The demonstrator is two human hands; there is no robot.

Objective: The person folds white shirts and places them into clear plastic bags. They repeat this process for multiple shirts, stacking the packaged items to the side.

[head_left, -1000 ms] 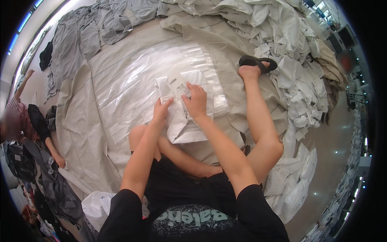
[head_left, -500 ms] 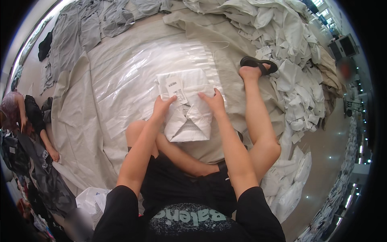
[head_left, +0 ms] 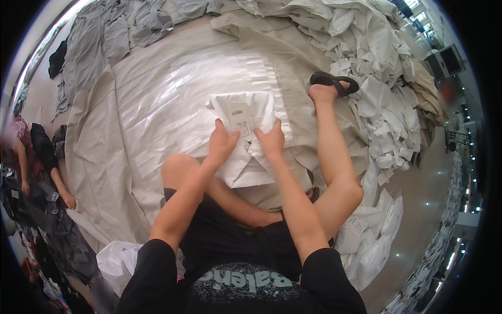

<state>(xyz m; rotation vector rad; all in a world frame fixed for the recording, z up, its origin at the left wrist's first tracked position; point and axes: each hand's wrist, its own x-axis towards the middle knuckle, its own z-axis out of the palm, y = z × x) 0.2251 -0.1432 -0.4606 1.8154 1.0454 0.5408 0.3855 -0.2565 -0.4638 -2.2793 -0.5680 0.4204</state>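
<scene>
A folded white garment (head_left: 254, 177) lies before my lap, its folds meeting in a V over a greyish lining. A pale printed tag (head_left: 241, 116) rests on its upper middle. My left hand (head_left: 223, 142) grips the left side, thumb on top near the tag and fingers curled at the edge. On the right side, my right hand (head_left: 271, 139) grips the cloth the same way, its thumb pointing inward. The far edge of the garment curves up between the hands. Beneath and beyond it are clear plastic bags (head_left: 183, 86) spread in a layer.
A beige cloth (head_left: 99, 157) covers the floor. White garments with tags (head_left: 389, 115) are heaped at right; filled clear bags (head_left: 371, 240) lie nearer me. Grey garments (head_left: 99, 47) lie far left. Another person's arm (head_left: 22, 162) shows at left beside dark clothes. A white bag (head_left: 115, 259) sits by my left side.
Both hands have moved closer together, from resting on the garment's sides to gripping it. The garment's sides and far edge are now bent upward, and the tag has straightened.
</scene>
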